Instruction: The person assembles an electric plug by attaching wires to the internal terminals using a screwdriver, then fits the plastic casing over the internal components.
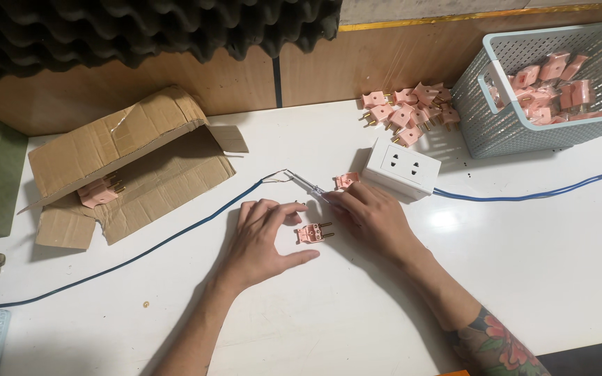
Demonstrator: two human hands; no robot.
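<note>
One small pink plastic plug (313, 233) is touched mid-frame by the open left hand (263, 240). One thin metal-tipped tester pen (306, 184) is held by the right hand (371, 216). One white socket box (401, 167) is seen above.

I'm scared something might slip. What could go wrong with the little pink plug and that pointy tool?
1. The pink plug lies loose on the table beside the left hand, not gripped, so it may skid when poked.
2. The right hand holds a pointed tool near the left fingers; a slip might jab them.
3. The blue wire runs close behind the hands and could snag.
</note>
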